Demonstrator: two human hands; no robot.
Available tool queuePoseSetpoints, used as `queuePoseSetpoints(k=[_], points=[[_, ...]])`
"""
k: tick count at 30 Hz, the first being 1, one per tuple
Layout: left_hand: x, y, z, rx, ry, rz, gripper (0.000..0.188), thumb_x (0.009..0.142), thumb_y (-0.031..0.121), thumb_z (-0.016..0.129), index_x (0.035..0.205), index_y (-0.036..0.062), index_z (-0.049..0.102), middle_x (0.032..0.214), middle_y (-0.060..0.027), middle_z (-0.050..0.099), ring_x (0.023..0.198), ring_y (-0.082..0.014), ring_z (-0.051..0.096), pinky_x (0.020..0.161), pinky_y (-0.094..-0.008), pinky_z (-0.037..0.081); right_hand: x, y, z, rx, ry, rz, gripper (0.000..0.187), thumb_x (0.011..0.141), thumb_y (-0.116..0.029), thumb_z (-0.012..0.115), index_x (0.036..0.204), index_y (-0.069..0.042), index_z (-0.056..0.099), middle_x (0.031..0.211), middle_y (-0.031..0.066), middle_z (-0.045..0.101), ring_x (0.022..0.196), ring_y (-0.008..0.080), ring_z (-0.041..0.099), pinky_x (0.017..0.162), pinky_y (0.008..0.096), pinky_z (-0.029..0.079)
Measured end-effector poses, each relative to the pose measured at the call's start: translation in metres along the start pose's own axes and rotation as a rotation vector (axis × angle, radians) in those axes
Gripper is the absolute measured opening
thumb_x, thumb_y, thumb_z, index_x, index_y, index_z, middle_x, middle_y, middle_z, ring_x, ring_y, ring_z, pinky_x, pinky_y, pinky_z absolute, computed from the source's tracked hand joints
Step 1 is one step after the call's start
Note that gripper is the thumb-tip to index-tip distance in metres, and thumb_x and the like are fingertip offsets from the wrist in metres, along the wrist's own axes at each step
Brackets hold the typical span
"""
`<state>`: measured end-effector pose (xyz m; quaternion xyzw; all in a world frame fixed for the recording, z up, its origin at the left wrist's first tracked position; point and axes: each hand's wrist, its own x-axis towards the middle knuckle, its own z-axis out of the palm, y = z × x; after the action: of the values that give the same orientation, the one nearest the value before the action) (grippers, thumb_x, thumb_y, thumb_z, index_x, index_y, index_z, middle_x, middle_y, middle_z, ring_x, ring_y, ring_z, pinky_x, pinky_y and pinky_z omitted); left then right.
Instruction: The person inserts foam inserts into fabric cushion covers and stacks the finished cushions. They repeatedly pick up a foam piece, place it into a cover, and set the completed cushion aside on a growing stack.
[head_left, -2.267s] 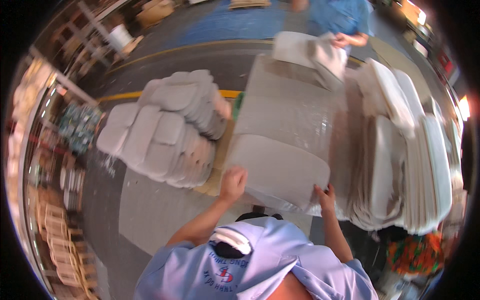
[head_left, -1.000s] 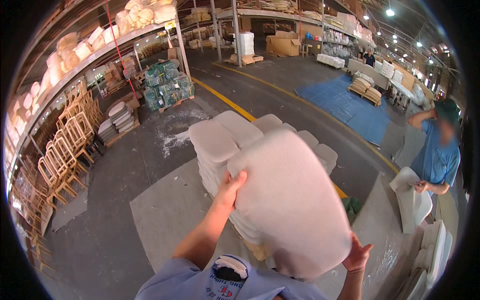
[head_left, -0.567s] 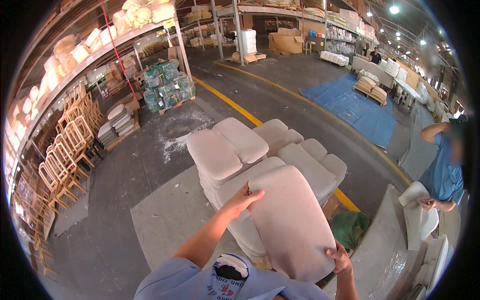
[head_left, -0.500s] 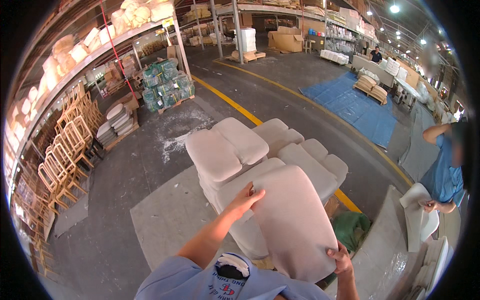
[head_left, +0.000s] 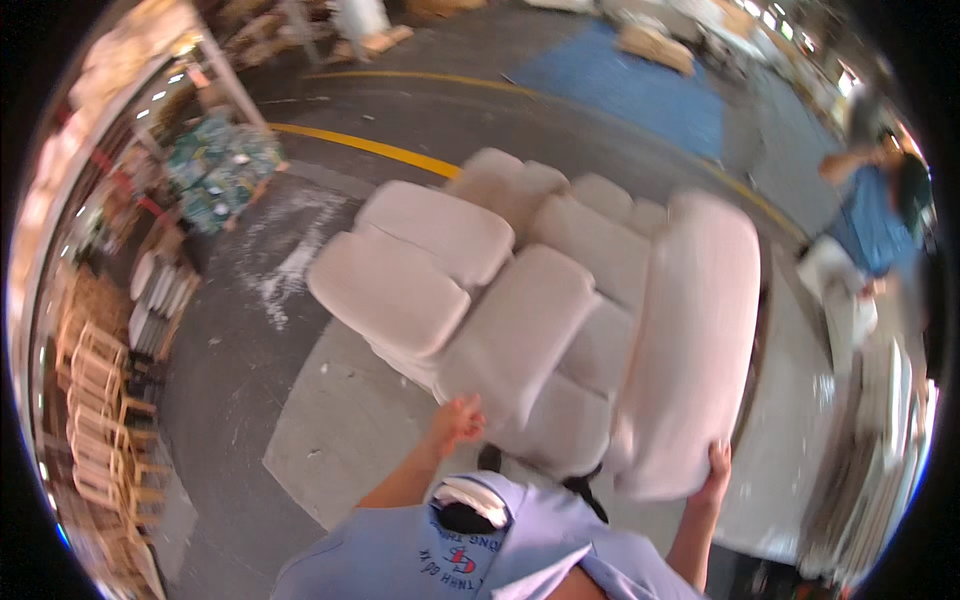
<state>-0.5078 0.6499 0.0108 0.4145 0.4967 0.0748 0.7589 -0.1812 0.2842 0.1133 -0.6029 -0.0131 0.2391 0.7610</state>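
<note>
A long pale padded cushion (head_left: 690,340) stands tilted at the right of the cushion pile. My right hand (head_left: 716,468) is closed on its lower right edge. My left hand (head_left: 458,420) holds nothing, its fingers loosely bent and apart, a little blurred. It is beside the near edge of a cushion (head_left: 520,330) on the pile. Further left on the pile lie paired pale cushions (head_left: 400,270), with more cushions (head_left: 595,240) behind.
A grey sheet (head_left: 340,430) covers the floor under the pile. Wooden chair frames (head_left: 100,400) and green-wrapped bundles (head_left: 220,170) stand at left. At right a person in blue (head_left: 870,220) works near stacked pale panels (head_left: 870,440). A blue tarp (head_left: 630,90) lies beyond.
The held cushion has swung right, away from the pile's middle. My left hand has come off it and dropped back toward me. The view has tilted downward and turned.
</note>
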Motion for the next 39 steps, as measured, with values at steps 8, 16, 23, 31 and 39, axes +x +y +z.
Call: queuePoseSetpoints(k=[8,16,23,31,39], points=[[0.024,0.036,-0.028,-0.039,-0.051,-0.104,0.044,0.103,0.048,0.066,0.114,0.0067,0.06,0.095,-0.0117,0.074,0.083,-0.0259,0.074,0.077,-0.0436,0.061,-0.018,0.054,0.092,0.275,-0.115,-0.027,0.077,0.087,-0.038,0.08,0.146,0.001,0.049,0.131,0.0129,0.066,0.117,0.027,0.066,0.103,0.0443,0.054],[0.036,0.031,-0.04,0.346,0.209,0.146,0.043,0.098,0.035,0.074,0.128,0.0084,0.059,0.105,-0.0129,0.072,0.085,-0.023,0.072,0.066,-0.0387,0.058,-0.046,0.2,0.107,0.109,0.244,0.371,0.06,0.09,-0.019,0.082,0.141,-0.003,0.053,0.125,0.0147,0.068,0.115,0.0315,0.066,0.1,0.0502,0.054],[0.058,0.058,-0.042,0.342,0.138,0.102,0.068,0.09,0.042,0.082,0.141,0.0047,0.055,0.116,-0.0132,0.069,0.091,-0.0233,0.069,0.058,-0.0387,0.056,-0.048,0.183,0.105,0.096,0.214,0.404,0.058,0.094,-0.02,0.079,0.141,-0.001,0.051,0.126,0.0159,0.067,0.115,0.0316,0.066,0.099,0.0515,0.055],[0.048,0.055,-0.058,0.263,-0.003,0.142,0.069,0.091,0.043,0.083,0.137,-0.0001,0.056,0.119,-0.0121,0.068,0.093,-0.0262,0.07,0.057,-0.039,0.058,-0.048,0.179,0.121,0.112,0.144,0.372,0.056,0.096,-0.017,0.077,0.143,-0.002,0.05,0.128,0.0166,0.067,0.113,0.031,0.069,0.098,0.0491,0.057],[0.031,0.046,-0.046,0.197,-0.006,0.127,0.058,0.093,0.039,0.08,0.138,0.0104,0.057,0.122,-0.0073,0.068,0.102,-0.0248,0.067,0.067,-0.0433,0.059,-0.051,0.184,0.096,-0.513,0.056,0.466,0.055,0.096,-0.036,0.076,0.14,-0.005,0.061,0.118,0.0186,0.074,0.108,0.0325,0.071,0.094,0.0473,0.057]])
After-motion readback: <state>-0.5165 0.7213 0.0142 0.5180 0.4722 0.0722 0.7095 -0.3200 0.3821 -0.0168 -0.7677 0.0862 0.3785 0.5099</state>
